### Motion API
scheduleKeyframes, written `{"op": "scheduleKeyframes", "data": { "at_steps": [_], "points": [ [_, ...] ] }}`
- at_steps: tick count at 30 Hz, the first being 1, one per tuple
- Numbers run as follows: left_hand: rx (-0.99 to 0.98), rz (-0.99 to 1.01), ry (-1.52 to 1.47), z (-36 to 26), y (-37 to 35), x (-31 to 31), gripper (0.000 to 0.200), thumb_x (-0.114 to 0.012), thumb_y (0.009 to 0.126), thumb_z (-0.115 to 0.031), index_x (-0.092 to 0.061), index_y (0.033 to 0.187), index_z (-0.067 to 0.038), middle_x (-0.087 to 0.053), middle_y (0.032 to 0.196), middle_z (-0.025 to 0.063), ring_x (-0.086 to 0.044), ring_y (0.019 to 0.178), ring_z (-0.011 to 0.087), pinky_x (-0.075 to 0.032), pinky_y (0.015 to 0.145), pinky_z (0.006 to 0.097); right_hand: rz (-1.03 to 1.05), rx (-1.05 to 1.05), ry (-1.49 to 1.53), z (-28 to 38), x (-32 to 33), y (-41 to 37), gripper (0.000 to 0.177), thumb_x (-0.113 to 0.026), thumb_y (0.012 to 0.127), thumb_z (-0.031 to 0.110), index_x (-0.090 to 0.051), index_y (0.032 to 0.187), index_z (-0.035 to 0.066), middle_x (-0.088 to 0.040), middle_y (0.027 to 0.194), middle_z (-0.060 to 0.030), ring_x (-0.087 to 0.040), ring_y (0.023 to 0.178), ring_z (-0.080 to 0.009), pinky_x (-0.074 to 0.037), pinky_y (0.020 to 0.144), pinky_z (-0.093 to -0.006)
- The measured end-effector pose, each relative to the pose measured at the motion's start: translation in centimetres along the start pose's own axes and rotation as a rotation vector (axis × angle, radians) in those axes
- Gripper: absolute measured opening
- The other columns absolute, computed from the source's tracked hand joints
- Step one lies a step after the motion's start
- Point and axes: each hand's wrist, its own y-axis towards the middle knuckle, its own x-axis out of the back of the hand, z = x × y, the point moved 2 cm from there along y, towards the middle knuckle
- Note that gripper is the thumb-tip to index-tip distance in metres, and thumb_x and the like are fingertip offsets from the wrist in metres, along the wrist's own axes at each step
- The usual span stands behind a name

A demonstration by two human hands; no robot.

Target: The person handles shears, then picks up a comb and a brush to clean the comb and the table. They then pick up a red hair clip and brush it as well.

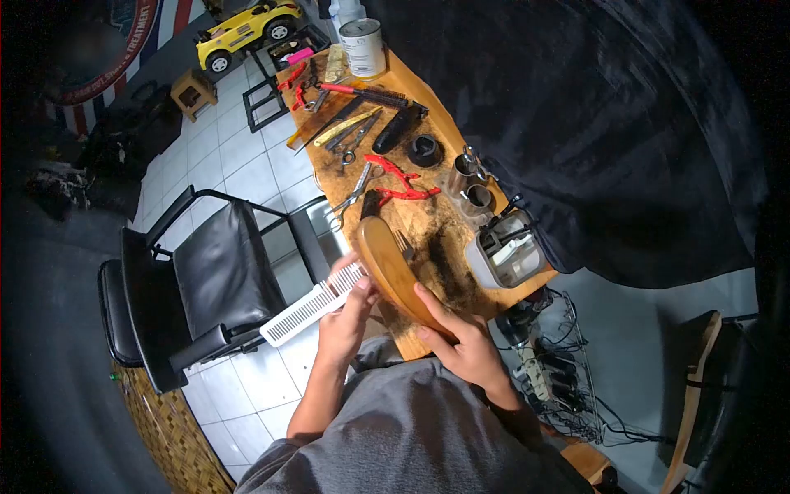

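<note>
Comb (309, 308), long and white, is in the left hand (344, 323); the thumb is on the front and the fingers go behind, so that grip is closed on it; its long row of teeth runs down and out to the left, over the floor (234, 379) of white tiles. The right hand (467, 347) grips a curved wooden brush (395, 267); the thumb and fingers hold its low end, and its high end tilts up over the edge of the wooden table (418, 216); the top end of the comb is right by the side of the brush, but I cannot tell if they touch.

Dark bits are spread on the table; past the brush lie red clips (398, 172) and, beside them, silver scissors (356, 193); farther up are a small black pot (425, 151), a black clipper (399, 128) and a round brush with a red handle (387, 96); a white can (363, 51) stands near the far end. Metal cups (477, 200) stand on the right side, near a gray tub (485, 267) with tools in it.

A black chair (226, 259) is to the left of the table; a yellow toy car (251, 33) is far off by a small brown stool (194, 93); wires (568, 370) hang in a tangle low on the right.
</note>
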Motion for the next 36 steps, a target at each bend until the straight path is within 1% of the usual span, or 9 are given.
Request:
{"op": "scheduleKeyframes", "data": {
  "at_steps": [3, 8, 15, 20, 21, 24, 29, 32, 36],
  "points": [
    [0.04, 0.24, 0.624, 0.6, -1.1, 0.6, 0.035, -0.056, 0.092, -0.019, -0.052, 0.122, -0.001, -0.062, 0.097, 0.0055, -0.057, 0.086, 0.0139, -0.047, 0.078, 0.0271, -0.13, 0.049, -0.111, 0.0, -0.2, 0.6, 0.048, -0.06, 0.086, 0.009, -0.047, 0.132, 0.006, -0.059, 0.114, -0.0227, -0.062, 0.1, -0.0332, -0.047, 0.083, -0.0344],
    [0.082, 0.32, 0.348, 0.4, -1.4, -0.8, 0.04, -0.058, 0.091, -0.015, -0.048, 0.126, 0.002, -0.062, 0.099, 0.0068, -0.056, 0.087, 0.0128, -0.046, 0.081, 0.0263, -0.17, 0.021, -0.001, 0.1, 0.6, 1.0, 0.051, -0.055, 0.091, 0.013, -0.037, 0.138, 0.003, -0.05, 0.131, -0.019, -0.055, 0.116, -0.0266, -0.043, 0.091, -0.0313],
    [0.062, 0.13, -0.08, -1.2, 0.7, -0.2, 0.048, -0.065, 0.086, -0.013, -0.046, 0.128, 0.001, -0.058, 0.11, 0.0061, -0.054, 0.102, 0.0145, -0.043, 0.09, 0.0299, -0.012, -0.061, 0.044, 0.5, 0.1, -0.3, 0.05, -0.055, 0.091, 0.015, -0.039, 0.138, 0.006, -0.056, 0.12, -0.0219, -0.059, 0.108, -0.0271, -0.045, 0.087, -0.0317],
    [0.31, 0.008, 0.366, -0.2, -0.4, 0.7, 0.023, -0.064, 0.088, -0.019, -0.062, 0.102, 0.0, -0.062, 0.09, 0.0035, -0.055, 0.082, 0.0098, -0.044, 0.069, 0.024, -0.028, -0.136, -0.018, 0.3, -0.6, 0.1, 0.051, -0.056, 0.09, 0.011, -0.039, 0.138, 0.007, -0.056, 0.121, -0.0221, -0.06, 0.106, -0.0297, -0.046, 0.086, -0.0311],
    [0.178, 0.025, 0.396, 0.0, -1.0, -0.3, 0.02, -0.065, 0.087, -0.023, -0.062, 0.089, -0.003, -0.059, 0.074, -0.0009, -0.052, 0.068, 0.0105, -0.041, 0.062, 0.0234, -0.073, -0.154, 0.012, 0.4, -0.6, 0.3, 0.051, -0.056, 0.09, 0.011, -0.039, 0.138, 0.007, -0.057, 0.121, -0.0216, -0.06, 0.107, -0.0281, -0.045, 0.086, -0.031],
    [0.134, 0.218, 0.62, -0.5, -1.6, -1.2, 0.025, -0.061, 0.09, -0.02, -0.062, 0.105, 0.0, -0.064, 0.091, 0.0032, -0.055, 0.078, 0.0124, -0.044, 0.068, 0.0252, -0.232, -0.061, 0.035, -0.6, -0.6, 0.6, 0.052, -0.057, 0.09, 0.011, -0.039, 0.139, 0.008, -0.058, 0.12, -0.0203, -0.059, 0.109, -0.0246, -0.045, 0.087, -0.0305],
    [0.23, 0.109, 0.108, 1.2, 0.1, 0.9, 0.035, -0.054, 0.093, -0.019, -0.052, 0.121, 0.001, -0.061, 0.11, 0.0111, -0.058, 0.096, 0.0202, -0.044, 0.089, 0.0334, -0.141, -0.019, 0.001, -0.5, -0.4, 0.2, 0.052, -0.059, 0.088, 0.01, -0.041, 0.137, 0.006, -0.059, 0.115, -0.0229, -0.062, 0.098, -0.0238, -0.047, 0.08, -0.0305],
    [0.128, 0.023, -0.147, -0.7, 0.4, -0.2, 0.033, -0.059, 0.091, -0.024, -0.058, 0.114, -0.002, -0.063, 0.097, 0.0068, -0.058, 0.084, 0.0134, -0.046, 0.075, 0.0261, -0.087, 0.018, -0.009, -0.3, -0.8, -0.3, 0.054, -0.061, 0.084, 0.007, -0.044, 0.135, 0.006, -0.061, 0.097, -0.0259, -0.063, 0.075, -0.0186, -0.048, 0.068, -0.0299],
    [0.132, 0.11, 0.266, 0.0, 0.3, 1.0, 0.027, -0.063, 0.089, -0.024, -0.063, 0.104, -0.002, -0.064, 0.094, 0.0063, -0.058, 0.085, 0.0141, -0.046, 0.077, 0.0274, -0.065, -0.124, -0.087, -0.9, -1.0, -0.4, 0.053, -0.059, 0.086, 0.006, -0.042, 0.135, 0.003, -0.06, 0.11, -0.0249, -0.064, 0.086, -0.0205, -0.048, 0.074, -0.0291]
  ]
}}
